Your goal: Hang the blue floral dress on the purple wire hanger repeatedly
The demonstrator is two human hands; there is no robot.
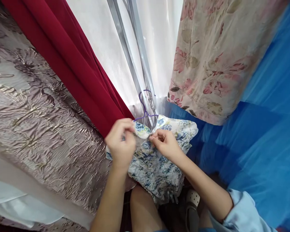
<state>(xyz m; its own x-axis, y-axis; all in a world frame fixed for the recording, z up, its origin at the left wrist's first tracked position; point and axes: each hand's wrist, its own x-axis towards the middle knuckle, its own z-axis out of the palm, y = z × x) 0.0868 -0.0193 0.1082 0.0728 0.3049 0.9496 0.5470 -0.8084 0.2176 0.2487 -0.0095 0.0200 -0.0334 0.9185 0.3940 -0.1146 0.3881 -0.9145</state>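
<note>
A white garment with a blue and yellow floral print [157, 170] hangs from a purple hanger [146, 114] low in front of me. My right hand [166, 143] pinches the front of its neckline, thumb and forefinger together, at the tip of the rounded collar [142, 130]. Beside the other end of that collar is my left hand [122, 141], its fingers curled closed and smeared by motion. What lies between those fingers, if anything, cannot be made out. The garment's left shoulder is partly hidden behind the left hand.
Metal poles [132, 48] rise behind the hanger. Dark red cloth [70, 58] and embossed mauve fabric [38, 129] hang at the left. A pink floral garment [207, 64] and blue tulle [263, 145] hang at the right. My knee [145, 206] and a grey clog [192, 206] show below.
</note>
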